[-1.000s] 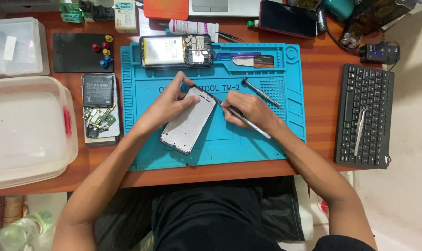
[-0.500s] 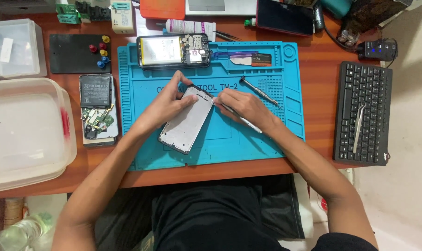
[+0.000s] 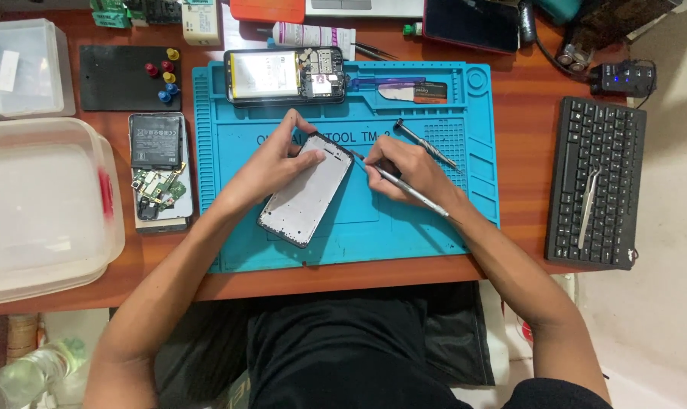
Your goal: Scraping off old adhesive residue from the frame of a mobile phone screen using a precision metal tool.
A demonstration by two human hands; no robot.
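tool tip at the frame's corner

a wooden counter (image 3: 525,83) carries a blue work mat (image 3: 404,235). on it the phone frame (image 3: 307,191) lies tilted, pinned at its top by the left hand (image 3: 271,165), grip closed on its edge. the right hand (image 3: 404,168) pinches a thin metal tool (image 3: 404,188), tip touching the frame's upper right corner. a slip there could gouge the frame or jab the left fingers just beside it.

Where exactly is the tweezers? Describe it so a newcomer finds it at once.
Start at the blue silicone work mat in the middle of the wooden desk, then look right to the small black keyboard. The tweezers lies lengthwise across its keys, in the lower half. It is the only pale, slim metal tool there; the other slim tools lie on the mat.
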